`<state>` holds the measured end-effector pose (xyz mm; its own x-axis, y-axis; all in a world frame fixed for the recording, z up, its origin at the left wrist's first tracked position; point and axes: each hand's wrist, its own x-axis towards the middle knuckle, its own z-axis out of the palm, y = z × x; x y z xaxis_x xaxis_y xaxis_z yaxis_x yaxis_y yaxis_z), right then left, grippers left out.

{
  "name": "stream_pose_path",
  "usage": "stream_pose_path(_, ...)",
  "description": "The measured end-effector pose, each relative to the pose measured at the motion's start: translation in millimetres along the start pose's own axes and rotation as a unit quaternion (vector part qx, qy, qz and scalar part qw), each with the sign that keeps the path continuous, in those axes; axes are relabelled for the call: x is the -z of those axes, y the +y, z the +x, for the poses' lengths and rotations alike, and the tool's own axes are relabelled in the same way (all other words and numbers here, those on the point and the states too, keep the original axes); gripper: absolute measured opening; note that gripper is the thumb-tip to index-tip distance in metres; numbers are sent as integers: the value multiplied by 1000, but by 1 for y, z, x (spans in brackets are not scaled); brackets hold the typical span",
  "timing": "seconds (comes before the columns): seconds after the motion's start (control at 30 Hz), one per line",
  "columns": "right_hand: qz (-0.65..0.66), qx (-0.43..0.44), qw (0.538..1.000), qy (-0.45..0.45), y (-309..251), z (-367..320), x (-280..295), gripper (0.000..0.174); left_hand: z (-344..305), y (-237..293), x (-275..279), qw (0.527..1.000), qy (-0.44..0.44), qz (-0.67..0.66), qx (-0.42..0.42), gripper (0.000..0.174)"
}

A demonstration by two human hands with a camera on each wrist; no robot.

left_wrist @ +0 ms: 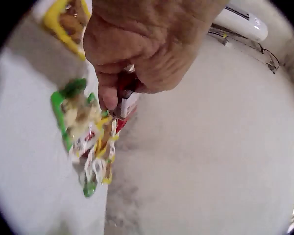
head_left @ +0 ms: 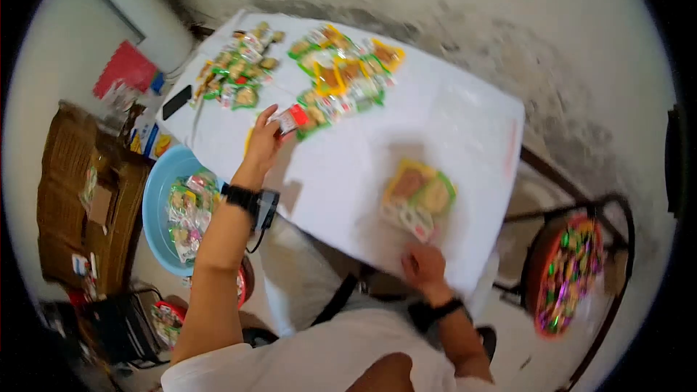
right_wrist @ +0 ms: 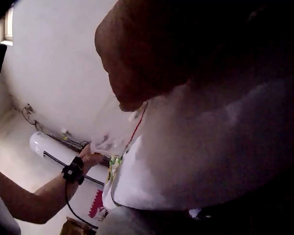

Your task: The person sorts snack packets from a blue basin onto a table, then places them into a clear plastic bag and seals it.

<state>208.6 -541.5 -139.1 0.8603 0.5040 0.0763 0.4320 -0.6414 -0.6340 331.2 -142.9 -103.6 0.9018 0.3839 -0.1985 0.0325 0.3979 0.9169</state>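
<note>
My left hand (head_left: pixel 265 141) reaches over the left part of the white-covered table. It pinches a small red-and-white packet (head_left: pixel 292 119) between thumb and fingers; in the left wrist view the packet (left_wrist: pixel 128 104) is mostly covered by the hand. Beyond it lies a pile of green- and yellow-edged snack packets (head_left: pixel 341 72). My right hand (head_left: pixel 425 268), at the front edge, grips a clear plastic bag (head_left: pixel 415 221), whose edge with a red strip shows by the fingers in the right wrist view. Inside the bag are a yellow-edged packet (head_left: pixel 408 180) and a green-edged packet (head_left: pixel 438 194).
Another pile of small packets (head_left: pixel 243 62) lies at the back left, near a black phone (head_left: pixel 177 102). A blue basin (head_left: pixel 154 207) of packets stands left of the table. On the right, a red basin (head_left: pixel 539 319) holds shiny wrapped pieces. The wall (head_left: pixel 581 65) borders the table's far side.
</note>
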Motion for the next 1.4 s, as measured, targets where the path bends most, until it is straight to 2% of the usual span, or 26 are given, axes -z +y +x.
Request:
stream_pose_path(0.03,-11,2,1000,2,-3,2,2,10,-32,-1,-9,1000,-7,9,28,41)
stream_pose_path(0.07,-23,10,1000,4,-5,3,2,9,-59,-14,-3,996,-57,-7,63,41)
stream_pose_path(0.1,17,6,998,64,-13,2,7,9,-86,-25,5,990,-104,-26,95,41)
stream_pose_path(0.13,53,8,991,125,-21,0,11,10,-130,-19,-25,986,-116,-28,118,41)
stream_pose_path(0.23,122,-47,976,173,-15,-5,1,11,-203,-57,-37,936,-255,-47,237,37)
stream_pose_path(0.3,121,-49,974,183,-17,-3,4,11,-233,-76,-65,930,-223,-7,292,38)
stream_pose_path(0.37,122,-48,972,193,-18,-4,4,11,-234,-96,-78,930,-211,-14,300,37)
stream_pose_path(0.43,107,23,964,244,-15,-4,2,10,-226,-97,-101,938,-171,-4,302,36)
stream_pose_path(0.47,106,23,963,247,-13,-4,0,10,-223,-98,-109,938,-174,-3,300,36)
stream_pose_path(0.53,36,107,951,286,-10,-4,-4,9,-214,-104,-118,955,-139,-12,261,37)
stream_pose_path(0.57,35,108,951,289,-9,-5,-5,9,-211,-105,-122,964,-153,-30,216,46)
stream_pose_path(0.6,22,110,954,277,-9,-7,-5,10,-212,-106,-124,964,-154,-29,214,46)
stream_pose_path(0.67,11,113,957,266,-10,-10,-5,11,-215,-102,-128,985,-90,43,142,60)
stream_pose_path(0.7,3,121,962,246,-11,-13,-4,10,-215,-109,-126,985,-90,46,142,60)
stream_pose_path(0.77,-4,128,966,224,-13,-17,-4,9,-218,-126,-118,982,-80,151,80,72)
stream_pose_path(0.9,13,139,962,235,-18,-20,-8,12,-226,-131,-117,991,-48,126,26,73)
stream_pose_path(0.97,15,138,962,233,-20,-20,-8,13,-223,-122,-117,961,-174,190,96,70)
stream_pose_path(1.0,10,139,960,243,-21,-20,-8,13,-217,-133,-114,962,-173,190,96,70)
stream_pose_path(1.07,2,141,958,251,-19,-22,-10,13,-204,-160,-111,963,-164,212,-1,63)
stream_pose_path(1.1,5,155,959,239,-14,-21,-11,15,-201,-163,-110,964,-166,209,-5,63)
stream_pose_path(1.13,7,168,959,228,-10,-21,-11,18,-197,-166,-108,953,-150,261,-18,58)
stream_pose_path(1.2,0,143,968,204,-14,-26,-5,23,-200,-166,-108,940,-133,314,-27,53)
stream_pose_path(1.27,-2,122,977,175,-21,-30,0,28,-206,-166,-106,872,-104,430,-209,51)
stream_pose_path(1.4,-38,73,991,102,-22,-33,4,39,-230,-144,-94,893,-140,377,-204,51)
